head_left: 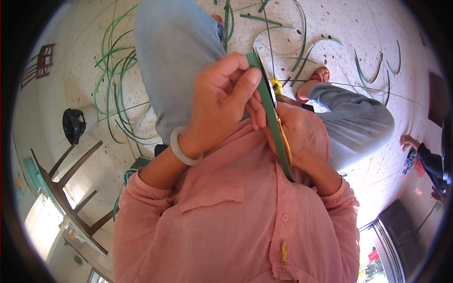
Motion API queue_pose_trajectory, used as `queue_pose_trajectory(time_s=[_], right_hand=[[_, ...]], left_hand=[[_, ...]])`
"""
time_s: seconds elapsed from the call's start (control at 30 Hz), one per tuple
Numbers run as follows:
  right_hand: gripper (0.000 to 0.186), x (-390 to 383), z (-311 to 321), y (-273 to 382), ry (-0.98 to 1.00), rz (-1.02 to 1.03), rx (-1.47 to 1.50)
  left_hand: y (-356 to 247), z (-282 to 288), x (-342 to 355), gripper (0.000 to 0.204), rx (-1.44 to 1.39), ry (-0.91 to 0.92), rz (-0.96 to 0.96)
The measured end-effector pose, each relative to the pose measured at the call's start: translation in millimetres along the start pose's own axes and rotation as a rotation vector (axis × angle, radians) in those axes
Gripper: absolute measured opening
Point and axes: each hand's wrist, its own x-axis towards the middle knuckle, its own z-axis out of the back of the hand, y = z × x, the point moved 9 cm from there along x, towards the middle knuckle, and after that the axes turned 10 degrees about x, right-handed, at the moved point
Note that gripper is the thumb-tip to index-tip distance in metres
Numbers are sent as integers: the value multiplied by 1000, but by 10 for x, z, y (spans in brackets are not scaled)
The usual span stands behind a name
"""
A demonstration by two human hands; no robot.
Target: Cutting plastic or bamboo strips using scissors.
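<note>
A flat green strip [269,99] runs slanting in front of my chest, its lower end against my shirt. My left hand [224,92], with a pale bangle [185,148] at the wrist, pinches it near the upper end between thumb and fingers. Right behind the strip lies a thin, blade-like piece [271,81] with a dark edge and a light face. My right hand [295,129] is closed at its lower end, the fingers partly hidden by the strip. A gold-coloured band [285,144] shows by that wrist. Something bright yellow [276,86] sits just beyond.
Loose green strips [120,89] lie coiled on the speckled tile floor at left; several shorter curved ones [302,42] lie ahead. My knees are spread. At left are a dark wooden frame [61,188] and a black bag [74,126]. Another person's hand [409,141] shows at far right.
</note>
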Motion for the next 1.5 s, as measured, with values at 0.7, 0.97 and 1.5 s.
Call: queue_pose_trajectory(time_s=[0.7,0.97,1.5], right_hand=[[21,-2,12,-131,-45,-20,158],[39,-119,381,-23,-19,-313,463],[29,-673,634,454,34,65,412]], left_hand=[[117,-105,17,14,-47,55,101],[85,-177,257,17,-78,94,117],[13,-353,1094,17,-387,381,190]])
